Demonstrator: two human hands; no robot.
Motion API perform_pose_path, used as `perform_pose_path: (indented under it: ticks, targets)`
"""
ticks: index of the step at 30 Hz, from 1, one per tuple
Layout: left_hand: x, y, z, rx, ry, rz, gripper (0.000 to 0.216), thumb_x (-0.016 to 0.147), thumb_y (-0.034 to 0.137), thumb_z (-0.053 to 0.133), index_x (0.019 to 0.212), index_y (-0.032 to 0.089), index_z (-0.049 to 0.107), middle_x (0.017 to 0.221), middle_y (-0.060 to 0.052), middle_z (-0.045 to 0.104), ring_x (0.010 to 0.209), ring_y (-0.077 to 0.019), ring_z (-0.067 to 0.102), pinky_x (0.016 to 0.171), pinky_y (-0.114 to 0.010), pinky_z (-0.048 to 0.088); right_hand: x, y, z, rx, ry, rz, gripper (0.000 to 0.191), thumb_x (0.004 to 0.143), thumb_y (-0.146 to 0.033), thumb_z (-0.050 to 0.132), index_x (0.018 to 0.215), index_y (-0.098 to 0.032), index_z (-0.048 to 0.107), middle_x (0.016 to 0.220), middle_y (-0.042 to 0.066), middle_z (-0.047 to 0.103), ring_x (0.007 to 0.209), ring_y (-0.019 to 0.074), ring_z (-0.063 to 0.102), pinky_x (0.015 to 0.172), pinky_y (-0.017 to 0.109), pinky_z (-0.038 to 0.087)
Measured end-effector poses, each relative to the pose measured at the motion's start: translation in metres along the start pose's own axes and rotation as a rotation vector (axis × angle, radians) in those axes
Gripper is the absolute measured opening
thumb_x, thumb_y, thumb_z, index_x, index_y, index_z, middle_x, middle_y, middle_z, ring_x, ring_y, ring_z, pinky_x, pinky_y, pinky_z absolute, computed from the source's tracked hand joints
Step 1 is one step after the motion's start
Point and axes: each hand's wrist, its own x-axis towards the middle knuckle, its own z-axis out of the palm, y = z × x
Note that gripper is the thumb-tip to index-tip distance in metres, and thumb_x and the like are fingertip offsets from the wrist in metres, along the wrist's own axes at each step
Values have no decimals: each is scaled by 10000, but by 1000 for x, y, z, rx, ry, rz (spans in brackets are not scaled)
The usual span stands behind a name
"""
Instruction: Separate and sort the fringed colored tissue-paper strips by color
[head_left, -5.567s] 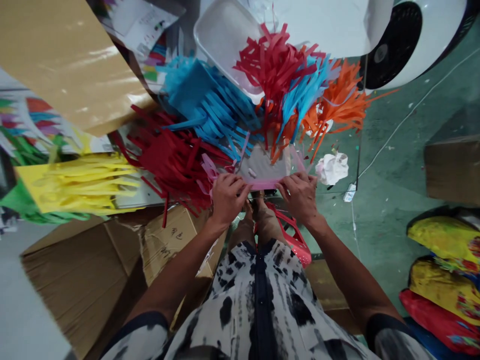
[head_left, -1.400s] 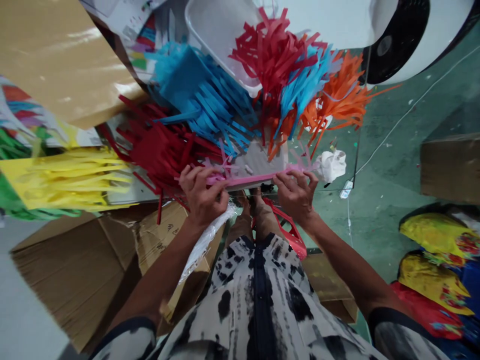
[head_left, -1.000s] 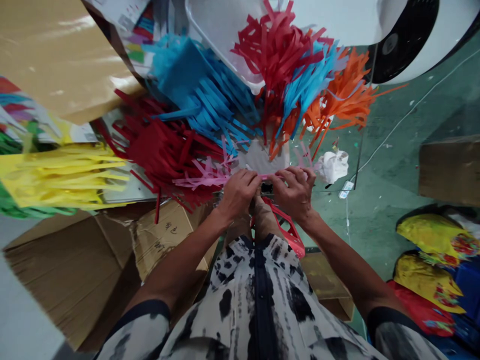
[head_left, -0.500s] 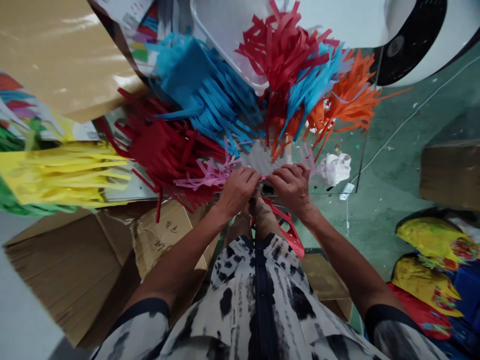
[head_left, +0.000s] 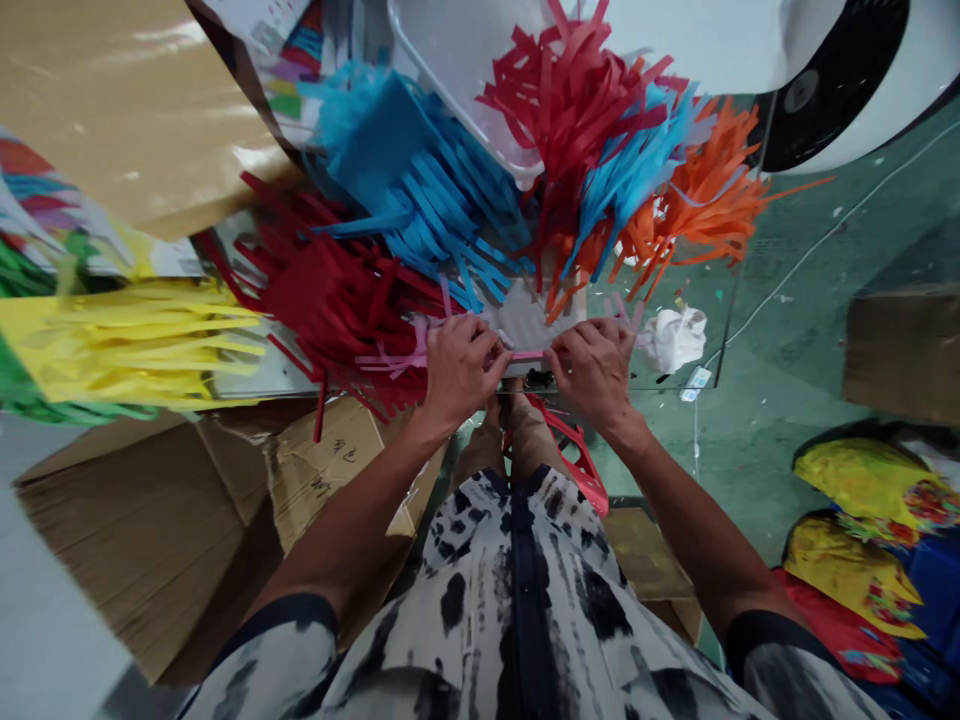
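At the table's (head_left: 712,300) near edge, one pink fringed strip (head_left: 529,356) is pinched by the left hand (head_left: 461,365) and the right hand (head_left: 596,368), with a short length exposed between. One crumpled white wad (head_left: 675,338) is noted by the near right corner. Beyond, two red bundles (head_left: 322,290), two blue bundles (head_left: 390,140), one orange bundle (head_left: 697,200) and one white tray (head_left: 461,60) are counted.

Fringed bundles (head_left: 427,190) and cartons (head_left: 150,540) suggest a craft workshop
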Motion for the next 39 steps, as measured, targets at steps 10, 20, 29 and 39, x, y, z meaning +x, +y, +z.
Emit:
perform_pose_path:
  ticks: [10, 20, 29, 39]
  targets:
    - [-15, -16, 16, -38, -5, 306, 245, 1031, 222, 562, 1163, 284, 759, 1144, -70, 780, 1109, -257, 641, 1006, -485, 384, -10, -5, 5, -104, 92, -55, 127, 981, -212, 604, 930, -233, 718, 1036, 63, 752, 1137, 278, 569, 1095, 512, 281]
    - [-25, -23, 16, 33, -116, 453, 321, 1072, 306, 525, 1330, 195, 682, 1305, -112, 747, 1209, -263, 637, 1093, -487, 403, -32, -2, 25, -140, 131, -321, 274, 1013, -177, 605, 1230, -274, 743, 1137, 17, 795, 1108, 220, 626, 1190, 500, 231]
    - [-46, -24, 17, -90, -115, 475, 292, 1063, 248, 520, 1290, 252, 706, 1233, -118, 763, 1020, -238, 706, 849, -415, 482, -65, -5, 39, -49, 58, -306, 414, 1003, -225, 641, 1414, -276, 645, 1358, 93, 730, 1217, 270, 640, 1158, 524, 312]
    - [-61, -3, 2, 67, -40, 542, 277, 1081, 197, 445, 1049, 178, 719, 949, -93, 742, 822, -194, 638, 674, -359, 407, -63, -17, 29, -108, 138, -365, 257, 990, -187, 663, 1200, -311, 744, 1152, 8, 801, 1108, 212, 656, 1135, 467, 274]
